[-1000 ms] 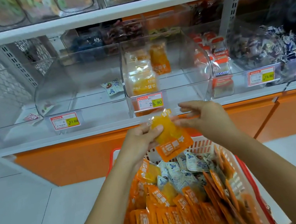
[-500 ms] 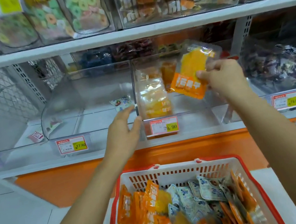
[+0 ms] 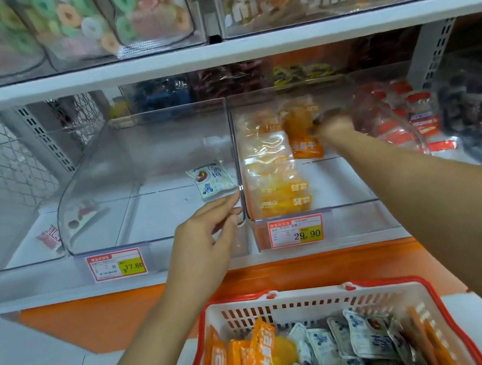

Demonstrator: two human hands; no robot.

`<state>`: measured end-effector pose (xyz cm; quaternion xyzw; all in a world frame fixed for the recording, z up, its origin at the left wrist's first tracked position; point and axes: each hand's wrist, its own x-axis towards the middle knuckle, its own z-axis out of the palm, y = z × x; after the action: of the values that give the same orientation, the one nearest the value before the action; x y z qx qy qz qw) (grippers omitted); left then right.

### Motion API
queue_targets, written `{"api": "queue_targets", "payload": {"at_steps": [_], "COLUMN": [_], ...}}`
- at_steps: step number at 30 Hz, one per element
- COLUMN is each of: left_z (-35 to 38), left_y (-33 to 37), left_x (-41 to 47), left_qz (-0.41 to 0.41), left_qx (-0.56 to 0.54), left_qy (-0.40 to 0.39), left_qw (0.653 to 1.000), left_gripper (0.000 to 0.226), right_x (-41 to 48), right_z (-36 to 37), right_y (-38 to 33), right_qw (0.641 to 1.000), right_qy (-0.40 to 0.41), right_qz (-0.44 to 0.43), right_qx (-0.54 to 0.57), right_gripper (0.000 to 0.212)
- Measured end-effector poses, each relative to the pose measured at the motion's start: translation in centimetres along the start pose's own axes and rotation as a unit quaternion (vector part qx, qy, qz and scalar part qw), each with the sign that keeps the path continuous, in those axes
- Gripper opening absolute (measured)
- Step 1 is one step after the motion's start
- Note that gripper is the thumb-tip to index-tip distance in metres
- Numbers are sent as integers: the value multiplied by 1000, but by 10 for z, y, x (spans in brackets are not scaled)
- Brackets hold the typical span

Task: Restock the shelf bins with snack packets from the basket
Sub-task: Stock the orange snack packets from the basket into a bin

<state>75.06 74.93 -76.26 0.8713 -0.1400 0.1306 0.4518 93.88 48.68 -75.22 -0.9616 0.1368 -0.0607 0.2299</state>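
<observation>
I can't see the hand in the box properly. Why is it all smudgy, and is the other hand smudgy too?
Head view: the right hand and the packet it holds are smeared by motion blur, inside the hazy clear bin; head view: the left hand is only slightly soft; head view: the price tag is sharp.

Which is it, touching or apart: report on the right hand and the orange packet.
Touching. Head view: fingers of the right hand pinch the orange packet by its right edge.
</observation>
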Motion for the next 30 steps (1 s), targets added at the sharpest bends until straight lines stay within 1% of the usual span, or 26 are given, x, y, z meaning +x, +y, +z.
{"api": "queue_targets", "payload": {"at_steps": [2, 3, 5, 6, 8, 9, 12, 13, 15, 17, 19, 21, 23, 25, 26, 28, 29, 30], "left_z": [-1, -1, -1, -1, -1, -2, -1, 0, 2, 8, 18, 32, 47, 62, 68, 76, 78, 79], "left_y": [-2, -3, -5, -5, -5, -4, 2, 4, 12, 18, 18, 8, -9, -27, -36, -49, -54, -59], "left_x": [1, 1, 2, 3, 3, 2, -6, -12, -26, -42, -60, -79, -101, -128, -142, -167, -177, -185], "left_qz": [3, 5, 8, 7, 8, 9, 5, 1, -13, -37, -65, -86, -96, -91, -81, -66, -67, -70], "left_qx": [1, 2, 2, -2, -9, -8, -13, -30, -89, -129, -124, -70, 34, 135, 168, 217, 233, 247], "left_qy": [-4, -7, -8, -7, -3, -3, 5, 20, 45, 29, -28, -99, -184, -280, -321, -387, -409, -427], "left_qw": [1000, 1000, 1000, 1000, 1000, 1000, 1000, 999, 995, 991, 990, 989, 978, 946, 928, 894, 880, 867], "left_gripper": [41, 40, 40, 40, 40, 40, 35, 30, 21, 21, 25, 28, 28, 27, 27, 30, 32, 34], "right_x": [9, 11, 14, 15, 13, 11, -10, -22, -57, -98, -141, -179, -209, -232, -240, -258, -267, -278], "right_z": [12, 16, 19, 18, 17, 15, 3, -3, -16, -25, -29, -26, -17, 1, 13, 35, 45, 53], "right_y": [0, 2, 6, 8, 8, 6, -4, -7, -9, -4, 7, 22, 43, 67, 79, 99, 112, 125], "right_qw": [1000, 1000, 997, 997, 997, 998, 995, 992, 981, 966, 954, 943, 938, 943, 956, 987, 993, 990], "right_qy": [7, 17, 46, 53, 52, 61, 87, 94, 120, 153, 172, 176, 168, 136, 103, -9, -77, -137], "right_qz": [7, 17, 42, 41, 36, 28, -11, -28, -60, -114, -175, -214, -214, -181, -154, -85, -49, -13], "right_qx": [-8, -18, -36, -40, -36, -17, 57, 82, 138, 176, 172, 182, 217, 242, 229, 134, 69, 5], "right_gripper": [34, 40, 59, 66, 70, 66, 40, 34, 29, 23, 27, 32, 35, 38, 38, 34, 29, 22]}}
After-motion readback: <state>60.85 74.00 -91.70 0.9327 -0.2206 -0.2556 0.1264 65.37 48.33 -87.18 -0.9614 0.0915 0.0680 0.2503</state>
